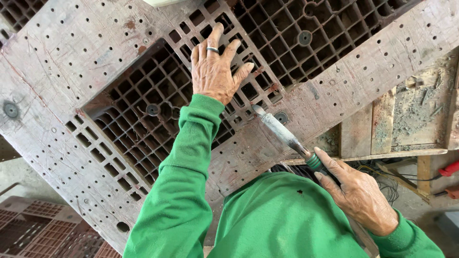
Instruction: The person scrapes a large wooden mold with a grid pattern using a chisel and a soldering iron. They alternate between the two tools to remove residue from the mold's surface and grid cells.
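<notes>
On the workbench, a large reddish-brown plastic pallet (86,81) lies underside up, its grid of square cells and its perforated runners facing the camera. The person wears green sleeves.

Left hand (213,71): open, palm down, fingers spread flat on the gridded section near the pallet's centre. A dark ring sits on one finger. The hand appears to be bracing the pallet.

Right hand (356,193): closed around the green handle of a screwdriver-like tool (282,133). The worn, greyish shaft points up and to the left. Its tip lies close above the runner, just beside a round fitting (281,117) set in the plastic. Whether the tip touches the surface cannot be told.

Progress, as a judgement: work looks early or mid-way. The tool is poised but not clearly engaged. Similar round fittings (304,37) remain seated elsewhere on the pallet, and no loosened part or removed fastener is visible. No cracked section can be made out clearly. Scuffs and rusty stains mark the surface.

Surroundings: wooden planks (382,122) dusted with grey debris lie to the right, with tangled wires (389,184) below them. A second red gridded pallet (38,229) sits at lower left.
</notes>
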